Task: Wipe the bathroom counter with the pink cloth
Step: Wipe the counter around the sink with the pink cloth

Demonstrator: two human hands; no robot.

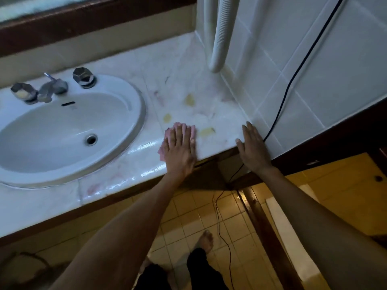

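Note:
The pale marble bathroom counter (180,84) runs from the sink to the tiled wall on the right. A small pink cloth (167,133) lies on it near the front edge, right of the sink. My left hand (181,147) presses flat on the cloth, fingers together, covering most of it. My right hand (252,146) rests flat and empty on the counter's right front corner, against the tiled wall. Yellowish stains (189,99) mark the counter just beyond the cloth.
A white oval sink (134,97) with chrome taps (83,78) sits at left. A white corrugated hose (221,32) hangs down in the back corner. A black cable (293,76) runs down the tiled wall to the floor. Yellow floor tiles and my bare foot (206,240) show below.

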